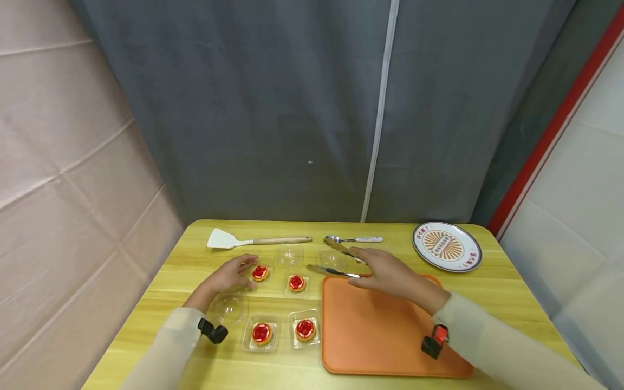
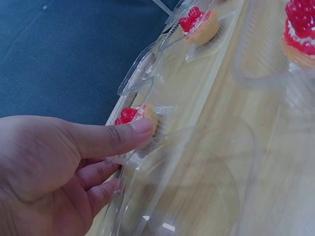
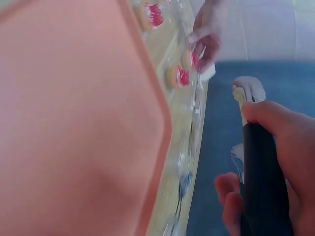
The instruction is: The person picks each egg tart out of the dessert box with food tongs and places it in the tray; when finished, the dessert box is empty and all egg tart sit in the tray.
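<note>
Over wood (image 1: 283,374), metal tongs (image 3: 266,177), round tarts (image 1: 261,333)

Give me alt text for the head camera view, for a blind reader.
A person's right hand holds tongs near an orange tray while the left hand is beside one of four red-topped tarts on a wood-grain table. Farther back lie a spatula, spoon and plate.
</note>
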Demonstrator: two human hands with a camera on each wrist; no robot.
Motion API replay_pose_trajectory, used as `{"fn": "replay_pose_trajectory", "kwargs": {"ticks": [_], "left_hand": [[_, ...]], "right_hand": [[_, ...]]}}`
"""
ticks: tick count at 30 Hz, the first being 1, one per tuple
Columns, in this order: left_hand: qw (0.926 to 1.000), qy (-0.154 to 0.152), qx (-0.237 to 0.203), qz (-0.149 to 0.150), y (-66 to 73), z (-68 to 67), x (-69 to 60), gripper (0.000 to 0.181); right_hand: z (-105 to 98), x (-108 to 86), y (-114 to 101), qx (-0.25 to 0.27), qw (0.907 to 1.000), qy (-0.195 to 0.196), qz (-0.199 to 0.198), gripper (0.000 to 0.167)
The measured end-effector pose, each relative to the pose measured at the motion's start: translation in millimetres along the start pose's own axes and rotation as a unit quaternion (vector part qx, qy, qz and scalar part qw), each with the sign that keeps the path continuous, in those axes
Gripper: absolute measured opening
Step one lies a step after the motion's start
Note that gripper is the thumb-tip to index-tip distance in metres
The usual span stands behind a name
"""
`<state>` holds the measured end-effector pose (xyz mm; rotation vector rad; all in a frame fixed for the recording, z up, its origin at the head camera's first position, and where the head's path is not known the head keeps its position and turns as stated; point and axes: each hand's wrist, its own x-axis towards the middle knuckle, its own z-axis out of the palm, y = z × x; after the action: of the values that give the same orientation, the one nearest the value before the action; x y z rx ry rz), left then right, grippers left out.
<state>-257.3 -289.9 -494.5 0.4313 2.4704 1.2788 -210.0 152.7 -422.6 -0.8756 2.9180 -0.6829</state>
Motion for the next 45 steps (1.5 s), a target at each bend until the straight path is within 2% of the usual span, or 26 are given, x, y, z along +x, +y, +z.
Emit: {"fn": "replay_pose_trajectory", "kwargs": {"ticks": [5, 8, 16, 20, 24, 34, 39, 45], "left_hand": [[0.9999, 0.004, 0.008, 0.007, -3.2, 0.6, 1.7, 0.082], [0.9999, 0.003, 0.004, 0.01, -4.8, 0.4, 2.0, 0.082], [0.9999, -0.004, -0.004, 0.013, -2.9, -0.8, -0.5, 0.083], [0.9999, -0.007, -0.002, 0.014, -1.8, -0.5, -1.4, 0.084], [0.9999, -0.006, 0.0, 0.012, 0.3, 0.1, -2.4, 0.084], [0.9999, 0.004, 0.005, -0.011, 5.8, 1.7, -4.2, 0.086], [0.9999, -0.001, 0.014, -0.007, 6.6, 1.7, -4.6, 0.086], [1.0, -0.002, -0.003, -0.004, 6.9, 2.6, -4.2, 0.086]], "right_hand": [[14.5, 46.0, -35.0, -0.041, 0.9982, -0.032, -0.032, 0.079], [24.3, 68.7, -52.7, -0.066, 0.9958, -0.052, -0.035, 0.079], [52.5, 112.1, -83.5, -0.156, 0.9825, -0.089, -0.05, 0.074], [61.3, 121.0, -95.9, -0.18, 0.9766, -0.107, -0.049, 0.068], [67.4, 124.8, -101.6, -0.185, 0.9752, -0.112, -0.049, 0.063], [69.4, 127.9, -105.7, -0.157, 0.98, -0.114, -0.044, 0.058], [69.6, 129.5, -104.3, -0.139, 0.9826, -0.119, -0.034, 0.058], [70.4, 129.6, -99.3, -0.108, 0.9869, -0.118, -0.025, 0.059]]}}
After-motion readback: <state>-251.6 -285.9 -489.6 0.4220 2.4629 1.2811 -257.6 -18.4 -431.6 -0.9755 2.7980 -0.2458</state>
